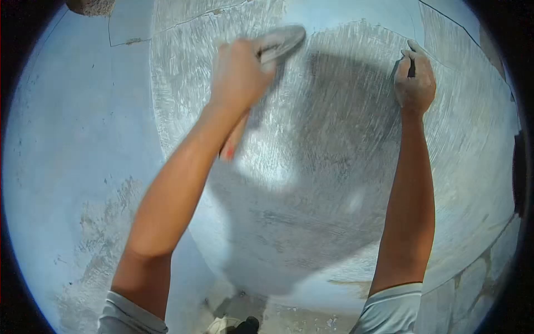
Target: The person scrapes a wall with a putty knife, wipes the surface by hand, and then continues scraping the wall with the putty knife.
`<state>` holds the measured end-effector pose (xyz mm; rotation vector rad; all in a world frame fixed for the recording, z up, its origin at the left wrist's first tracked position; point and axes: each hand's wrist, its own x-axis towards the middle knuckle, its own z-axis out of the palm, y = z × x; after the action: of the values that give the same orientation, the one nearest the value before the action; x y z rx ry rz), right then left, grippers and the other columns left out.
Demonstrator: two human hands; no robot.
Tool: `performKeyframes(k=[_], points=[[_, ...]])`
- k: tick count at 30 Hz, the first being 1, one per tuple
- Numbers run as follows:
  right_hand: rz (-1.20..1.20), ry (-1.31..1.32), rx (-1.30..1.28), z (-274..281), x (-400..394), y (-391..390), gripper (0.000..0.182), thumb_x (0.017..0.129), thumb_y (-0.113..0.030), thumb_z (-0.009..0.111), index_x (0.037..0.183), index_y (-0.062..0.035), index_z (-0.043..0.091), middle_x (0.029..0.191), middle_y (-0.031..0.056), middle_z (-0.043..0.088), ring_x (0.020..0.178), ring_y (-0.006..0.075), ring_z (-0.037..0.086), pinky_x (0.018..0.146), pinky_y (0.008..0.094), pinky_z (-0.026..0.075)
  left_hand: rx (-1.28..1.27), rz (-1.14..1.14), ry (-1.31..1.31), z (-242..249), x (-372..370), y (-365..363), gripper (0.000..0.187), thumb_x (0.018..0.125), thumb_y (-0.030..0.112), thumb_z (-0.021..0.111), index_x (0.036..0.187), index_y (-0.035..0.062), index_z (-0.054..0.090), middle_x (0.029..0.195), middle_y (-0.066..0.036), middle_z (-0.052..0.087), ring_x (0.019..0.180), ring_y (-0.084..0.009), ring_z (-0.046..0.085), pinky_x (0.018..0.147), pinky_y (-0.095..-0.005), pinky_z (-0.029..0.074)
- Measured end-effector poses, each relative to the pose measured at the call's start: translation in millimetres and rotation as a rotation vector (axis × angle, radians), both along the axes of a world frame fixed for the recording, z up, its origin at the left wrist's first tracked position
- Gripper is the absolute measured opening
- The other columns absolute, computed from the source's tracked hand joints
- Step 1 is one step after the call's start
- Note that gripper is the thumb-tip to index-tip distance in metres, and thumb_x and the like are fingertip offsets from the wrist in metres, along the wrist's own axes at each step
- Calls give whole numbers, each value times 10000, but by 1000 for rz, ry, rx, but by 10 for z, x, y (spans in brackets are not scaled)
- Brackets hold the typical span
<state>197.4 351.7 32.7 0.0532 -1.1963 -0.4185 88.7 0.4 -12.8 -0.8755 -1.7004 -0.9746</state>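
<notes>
My left hand (239,72), blurred by motion, is wrapped round a tool (285,40). Its greyish rounded head sticks out to the right of the fist, and a wooden handle (235,139) with a red mark near its end shows below the wrist. Under both hands spreads a large rounded grey surface (339,161) covered in fine streaks. My right hand (414,83) rests near its upper right part, fingers curled in and thumb close to them, with a dark gap between. Whatever those fingers hold, if anything, is too small to tell.
A smooth pale blue-grey surface (72,128) with a rough patch (108,222) lies left. Thin cracks run along the top. A brown rough object (90,5) is at the upper left edge. Stone-like blocks (473,286) show lower right. A dark shadow crosses the streaked surface.
</notes>
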Motion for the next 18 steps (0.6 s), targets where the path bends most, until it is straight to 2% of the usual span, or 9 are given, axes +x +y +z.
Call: performKeyframes(k=[3, 4, 8, 11, 12, 15, 18], points=[[57, 11, 43, 5, -21, -4, 185, 950, -147, 641, 1034, -76, 791, 1256, 69, 788, 1055, 268, 773, 938, 382, 613, 115, -46, 186, -529, -272, 78, 433, 831, 130, 729, 1255, 177, 804, 1084, -200, 796, 993, -402, 766, 944, -452, 607], [65, 15, 51, 11, -20, -8, 184, 946, -144, 642, 1033, -79, 792, 1252, 68, 789, 1056, 267, 773, 938, 382, 613, 121, -93, 98, -449, -175, 83, 447, 824, 127, 740, 1266, 165, 797, 1098, -202, 794, 1028, -403, 757, 946, -450, 604], [72, 27, 16, 21, -17, -30, 177, 933, -127, 645, 1022, -83, 792, 1236, 62, 795, 1049, 266, 774, 928, 385, 616, 101, 145, 7, 288, -42, 234, 427, 811, 153, 750, 1231, 196, 814, 1081, -202, 795, 972, -401, 765, 907, -465, 618], [53, 41, 45, 32, -21, 6, 170, 930, -121, 645, 1012, -84, 789, 1235, 56, 796, 1052, 261, 773, 931, 384, 615, 121, 108, 90, 384, -11, 206, 420, 805, 172, 754, 1217, 209, 821, 1075, -204, 794, 940, -396, 770, 903, -467, 622], [71, 38, 34, 31, -30, 14, 171, 929, -117, 647, 1017, -85, 789, 1234, 56, 796, 1056, 256, 772, 939, 380, 612, 71, 48, 58, 234, 50, 126, 424, 861, 94, 676, 1268, 124, 791, 1004, -251, 784, 926, -376, 793, 866, -391, 617], [66, 31, 19, 12, -11, -20, 175, 931, -118, 646, 1027, -95, 792, 1239, 49, 794, 1062, 253, 770, 948, 378, 609, 137, -126, 196, -417, -182, 85, 410, 873, 63, 658, 1254, 119, 800, 1021, -242, 789, 937, -350, 800, 882, -376, 606], [76, 44, 60, 39, -37, 29, 173, 938, -119, 645, 1028, -104, 792, 1248, 41, 791, 1063, 253, 770, 951, 382, 608, 185, -105, 159, -262, -186, 152, 347, 893, 69, 670, 1212, 71, 808, 1001, -232, 794, 914, -348, 799, 860, -382, 598]])
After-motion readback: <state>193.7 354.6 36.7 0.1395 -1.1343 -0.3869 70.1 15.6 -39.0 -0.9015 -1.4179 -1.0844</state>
